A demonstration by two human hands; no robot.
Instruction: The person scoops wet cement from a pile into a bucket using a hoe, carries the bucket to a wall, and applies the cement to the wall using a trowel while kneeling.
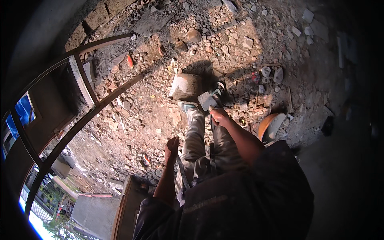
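Bucket (186, 87) rests on rubble-strewn ground (140, 112), ahead of the left shoe (189, 107). Flat tool (205, 100) held in the right hand (219, 116), at the bucket's near right. Left hand (171, 147) beside the left leg. Barred frame (82, 81) at far left; curved piece (275, 129) right.

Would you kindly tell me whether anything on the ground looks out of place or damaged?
An orange-and-pale curved shell, right of the right hand, looks odd: smooth and bright, it appears tipped on edge among rough grey-brown rubble. I cannot tell what it is.
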